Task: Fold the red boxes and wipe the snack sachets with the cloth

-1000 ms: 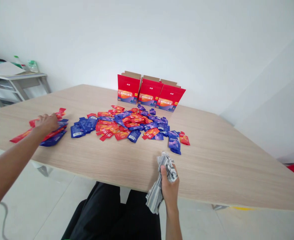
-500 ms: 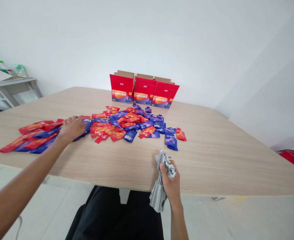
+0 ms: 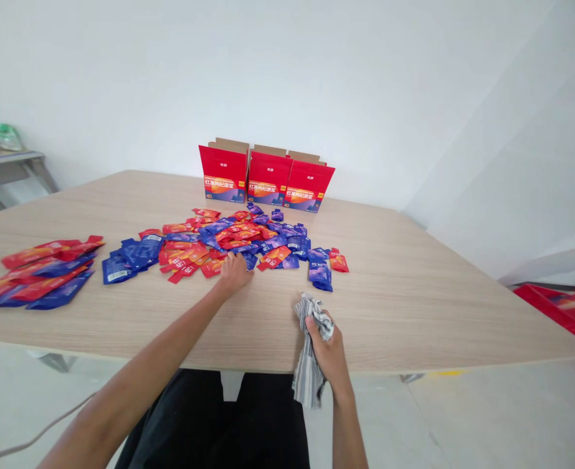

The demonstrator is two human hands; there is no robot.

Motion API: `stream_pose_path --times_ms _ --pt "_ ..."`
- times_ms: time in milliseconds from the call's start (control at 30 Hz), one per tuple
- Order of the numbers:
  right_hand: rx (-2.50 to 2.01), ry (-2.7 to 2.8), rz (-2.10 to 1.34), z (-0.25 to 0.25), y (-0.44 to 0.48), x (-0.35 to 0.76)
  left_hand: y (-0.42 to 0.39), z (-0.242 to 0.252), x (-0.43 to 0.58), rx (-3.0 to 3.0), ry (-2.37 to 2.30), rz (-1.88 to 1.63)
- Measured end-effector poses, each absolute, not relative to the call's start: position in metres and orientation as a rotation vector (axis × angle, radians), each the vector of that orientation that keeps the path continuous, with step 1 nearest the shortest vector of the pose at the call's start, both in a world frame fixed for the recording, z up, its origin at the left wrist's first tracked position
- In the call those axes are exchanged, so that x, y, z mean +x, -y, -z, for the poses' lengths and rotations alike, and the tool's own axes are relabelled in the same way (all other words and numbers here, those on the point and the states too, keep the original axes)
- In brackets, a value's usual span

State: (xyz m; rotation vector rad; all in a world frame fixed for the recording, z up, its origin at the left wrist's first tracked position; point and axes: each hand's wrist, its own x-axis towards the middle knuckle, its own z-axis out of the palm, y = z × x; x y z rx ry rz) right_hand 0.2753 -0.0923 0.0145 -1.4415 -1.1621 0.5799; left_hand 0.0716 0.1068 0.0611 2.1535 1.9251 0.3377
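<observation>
My left hand (image 3: pixel 235 275) reaches to the front edge of a loose pile of red and blue pouches (image 3: pixel 243 234). Its fingers are bent over a blue pouch (image 3: pixel 250 261), which they mostly cover. A crumpled grey-and-white striped cloth (image 3: pixel 309 374) is bunched in my right hand (image 3: pixel 329 348) at the table's near edge, its lower end hanging over. Left of the pile lie several blue pouches (image 3: pixel 133 257), overlapping one another. Farther left, red and blue pouches are laid in overlapping rows (image 3: pixel 47 270).
Three red printed boxes (image 3: pixel 268 179) stand side by side with flaps up behind the pile, near the wall. All this is on a wooden table (image 3: pixel 414 299). A red container (image 3: pixel 556 312) is beyond the right edge; a small side table (image 3: pixel 11 157) stands far left.
My left hand has moved right, from the blue pouches on the left to the front of the main pile. My right hand keeps the cloth. The view has turned slightly right.
</observation>
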Motion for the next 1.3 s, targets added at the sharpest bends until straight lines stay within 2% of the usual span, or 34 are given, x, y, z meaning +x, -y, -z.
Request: stream_pose_path --times_ms 333,533,633,767,967,1300 --pt "-1.449 1.193 -0.529 -0.016 0.094 0.274 -0.099 -0.061 0.041 2.082 -1.793 -0.434" --pt "-1.429 1.126 -0.558 -0.012 0.102 0.258 -0.042 -0.06 0.039 1.361 -1.092 -0.809" --pt "-1.359 1.046 -0.503 -0.009 0.115 0.226 0.002 -0.051 0.054 1.112 -0.916 -0.976" --pt "-1.246 1.207 -0.503 -0.018 0.127 0.183 0.063 -0.046 0.073 1.07 -0.94 -1.114" --pt "-1.265 1.115 -0.312 -0.045 0.121 0.182 0.127 -0.046 0.084 1.068 -0.898 -1.003" --pt "-1.007 1.441 -0.489 -0.034 0.145 0.15 0.092 -0.06 0.061 0.876 -1.008 -1.31"
